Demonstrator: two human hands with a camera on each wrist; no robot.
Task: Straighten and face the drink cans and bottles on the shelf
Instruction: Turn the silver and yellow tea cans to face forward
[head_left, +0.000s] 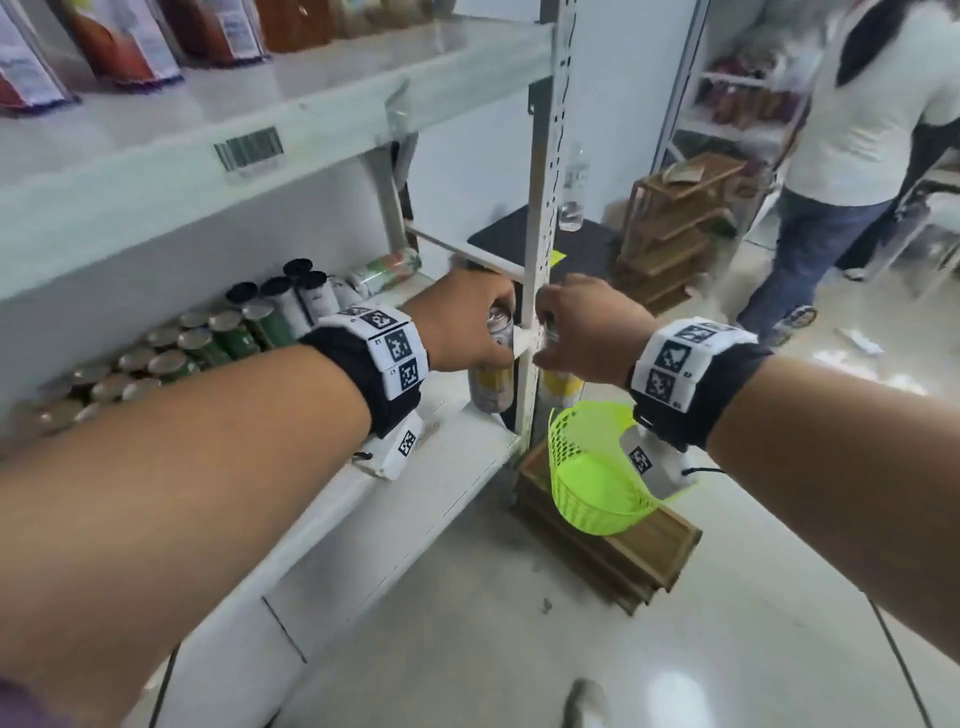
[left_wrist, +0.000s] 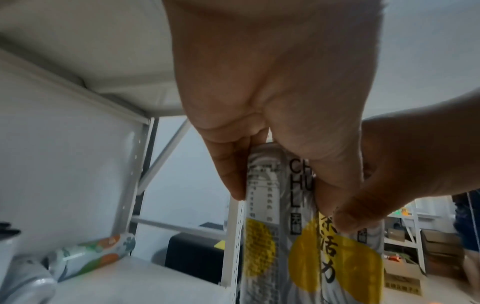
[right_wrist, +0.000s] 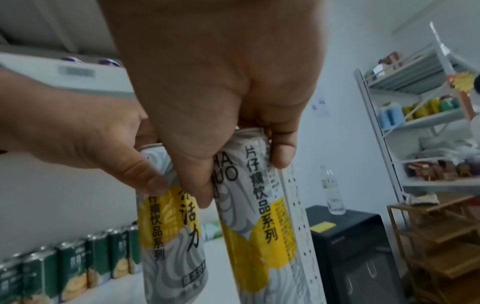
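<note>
Each grip is closed round the top of a tall grey-and-yellow can: the left hand holds the left can, the right hand the right can, both at the shelf end by the upright post. At nine o'clock the green cans stand in tidy rows. One patterned can lies toppled at eleven o'clock, so, in my judgement, work remains.

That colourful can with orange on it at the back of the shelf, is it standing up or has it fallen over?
Fallen over. The orange-and-green can lies on its side on the shelf, its long side resting flat, unlike the green cans standing upright.
</note>
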